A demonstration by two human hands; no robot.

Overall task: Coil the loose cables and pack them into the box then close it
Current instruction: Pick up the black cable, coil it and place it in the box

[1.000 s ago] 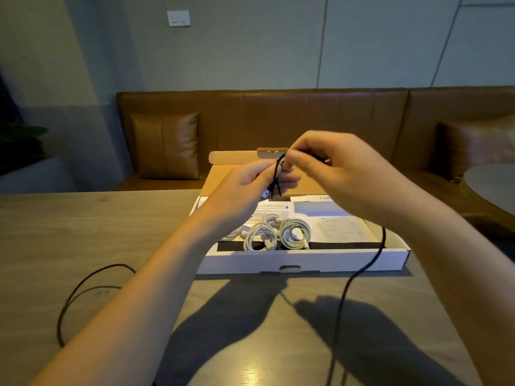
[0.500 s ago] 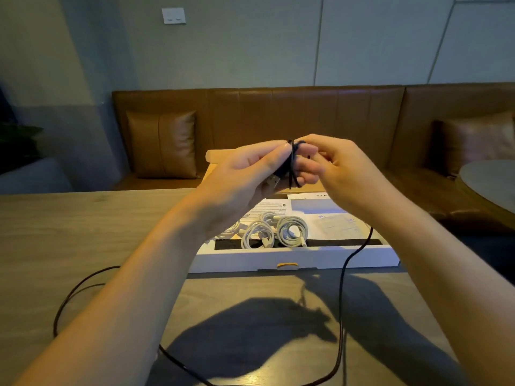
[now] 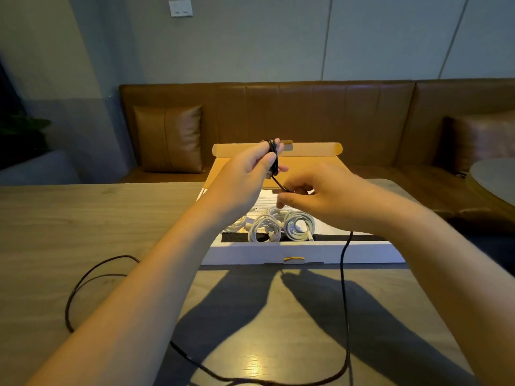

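A long black cable [image 3: 345,288] trails across the wooden table and rises to my hands. My left hand [image 3: 245,176] is held up over the open white box [image 3: 303,254], with a few turns of the black cable wound round its fingers. Lower and to the right, my right hand [image 3: 320,199] pinches the cable just below that winding. Inside the box lie coiled white cables [image 3: 278,225] on some papers. The box's brown lid [image 3: 278,150] stands open at the back.
The wooden table [image 3: 69,232] carries a loose loop of the black cable [image 3: 83,282] at the left. A brown leather bench with cushions [image 3: 170,137] runs behind the table. A round table edge [image 3: 493,179] shows at the far right.
My right hand has dropped from beside the left hand's fingertips to below them, drawing the cable down. The left hand now has more cable wound round its fingers.
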